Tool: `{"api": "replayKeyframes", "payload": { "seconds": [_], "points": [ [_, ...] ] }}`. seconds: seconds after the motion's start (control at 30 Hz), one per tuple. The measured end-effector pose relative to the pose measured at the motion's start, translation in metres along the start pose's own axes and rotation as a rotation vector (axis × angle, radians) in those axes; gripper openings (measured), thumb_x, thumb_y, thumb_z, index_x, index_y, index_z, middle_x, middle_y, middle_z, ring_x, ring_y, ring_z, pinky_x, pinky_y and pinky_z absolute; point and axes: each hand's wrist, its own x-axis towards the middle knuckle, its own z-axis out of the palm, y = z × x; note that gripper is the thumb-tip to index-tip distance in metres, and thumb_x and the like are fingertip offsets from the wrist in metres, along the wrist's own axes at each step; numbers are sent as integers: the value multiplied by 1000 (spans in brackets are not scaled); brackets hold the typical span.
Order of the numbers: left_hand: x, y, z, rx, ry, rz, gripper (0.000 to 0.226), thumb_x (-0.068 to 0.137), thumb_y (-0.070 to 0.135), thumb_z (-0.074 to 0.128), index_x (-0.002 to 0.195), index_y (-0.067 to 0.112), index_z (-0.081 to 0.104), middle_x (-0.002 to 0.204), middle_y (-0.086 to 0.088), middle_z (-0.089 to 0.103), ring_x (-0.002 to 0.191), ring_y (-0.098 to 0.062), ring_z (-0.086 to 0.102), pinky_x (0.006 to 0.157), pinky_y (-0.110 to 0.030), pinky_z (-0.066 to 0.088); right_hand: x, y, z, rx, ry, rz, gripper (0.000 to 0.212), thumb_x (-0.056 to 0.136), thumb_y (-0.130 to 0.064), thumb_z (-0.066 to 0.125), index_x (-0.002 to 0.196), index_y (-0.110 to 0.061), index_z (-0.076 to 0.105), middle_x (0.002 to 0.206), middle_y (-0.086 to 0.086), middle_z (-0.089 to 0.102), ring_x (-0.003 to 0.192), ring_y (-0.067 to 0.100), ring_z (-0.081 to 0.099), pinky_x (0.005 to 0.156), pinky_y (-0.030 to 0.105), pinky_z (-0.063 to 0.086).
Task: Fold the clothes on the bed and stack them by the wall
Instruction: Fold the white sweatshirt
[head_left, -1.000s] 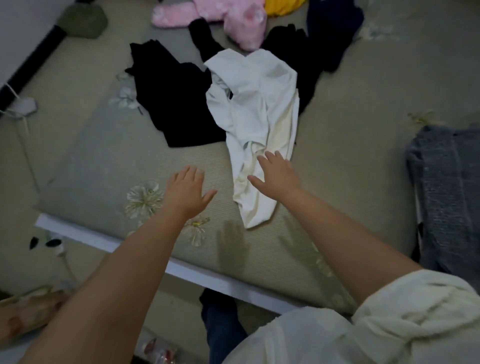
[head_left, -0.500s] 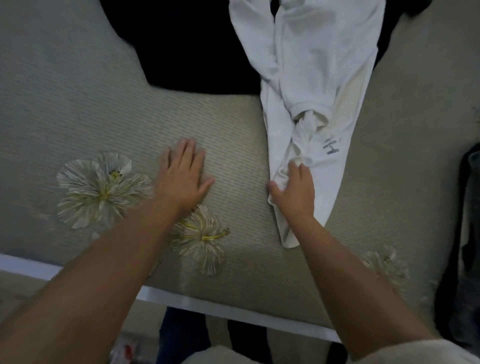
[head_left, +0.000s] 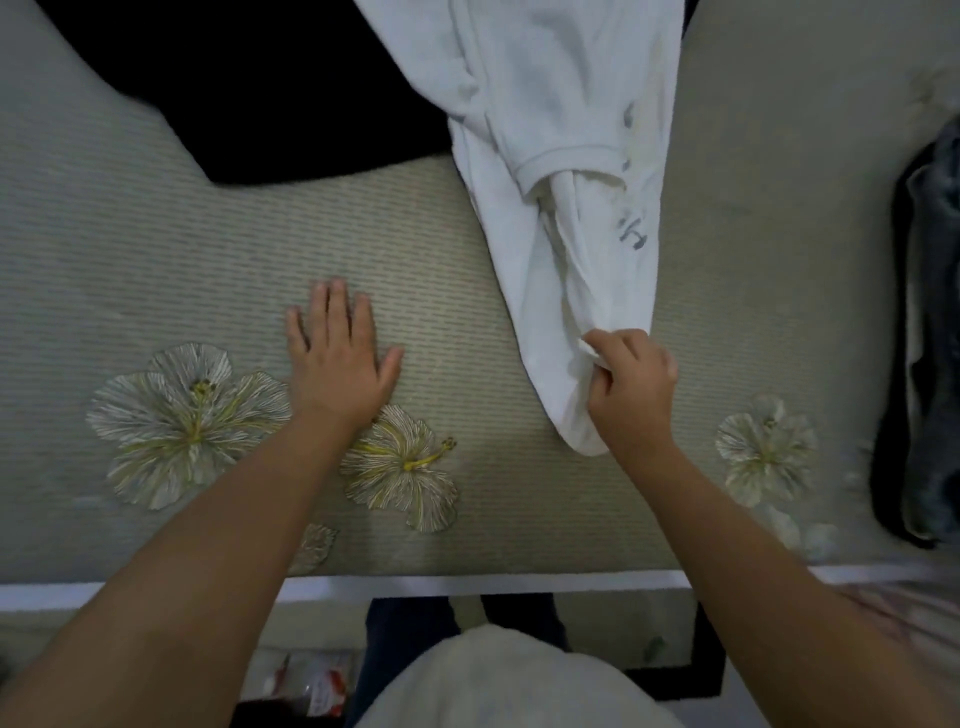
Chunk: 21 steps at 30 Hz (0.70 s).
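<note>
Pinching the near end of the white garment (head_left: 561, 171) with my right hand (head_left: 631, 387), fingers curled round a fold of cloth. My left hand (head_left: 337, 358) lies flat on the bed (head_left: 130, 249), fingers straight and released. A black garment (head_left: 270, 83) lies just left of the white one, touching it.

Embroidered flowers (head_left: 189, 423) dot the bed cover; a red-and-white packet (head_left: 322, 686) lies on the floor below
</note>
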Motion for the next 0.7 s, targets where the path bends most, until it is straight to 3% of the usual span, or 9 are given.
{"api": "replayKeyframes", "payload": {
  "seconds": [0.1,0.23,0.33,0.4,0.47,0.53,0.57,0.63,0.7],
  "points": [
    [1,30,-17,13,-11,95,60,94,39,39,143,7,24,153,-18,8,142,-30,0,111,-50,-4,-14,23,-25,-33,96,-52,31,56,18,55,77,1,71,69,15,65,64,27,66,76,36,28],
    [6,97,-43,-76,131,289,57,91,26,52,138,2,34,149,-22,22,140,-33,15,111,-48,10,-45,63,-56,9,103,-58,31,56,17,53,72,-2,71,67,9,65,63,25,66,74,27,18],
    [11,151,-51,-57,112,386,68,86,30,60,140,1,30,146,-21,29,137,-32,24,108,-44,19,-76,98,-75,1,64,-69,30,55,16,54,70,-4,70,66,8,65,63,22,65,80,35,27],
    [11,179,-46,-9,121,439,50,86,22,57,131,2,44,133,-19,47,123,-31,42,98,-40,30,-96,124,-83,40,19,-48,31,54,16,53,70,-4,70,66,9,64,66,20,61,78,34,28],
    [5,194,-40,20,124,425,29,91,11,45,115,2,57,114,-18,60,104,-31,54,84,-39,35,-110,148,-92,112,-36,-15,30,56,18,52,73,0,70,66,14,63,68,20,57,69,35,40],
    [-5,198,-38,-26,81,365,29,93,6,40,114,0,59,113,-20,62,102,-33,56,82,-40,39,-116,172,-102,187,-58,36,30,61,19,50,80,7,69,69,22,61,62,33,59,56,32,47],
    [-11,196,-40,-55,58,358,30,93,6,41,117,0,59,116,-21,61,104,-34,56,82,-41,41,-117,181,-107,233,-54,101,32,65,19,48,88,9,68,74,25,61,64,36,60,59,29,46],
    [-25,188,-51,-63,45,396,29,92,5,45,117,-1,59,114,-23,61,101,-38,58,80,-44,44,-113,196,-114,357,-26,301,37,76,17,48,110,8,60,99,27,61,88,38,59,77,24,42],
    [-36,181,-73,-54,87,403,26,91,3,49,112,-4,61,108,-26,63,95,-42,59,76,-44,45,-103,204,-121,526,-20,528,44,83,11,52,126,2,49,118,16,56,106,25,52,88,25,37]
  ]
}}
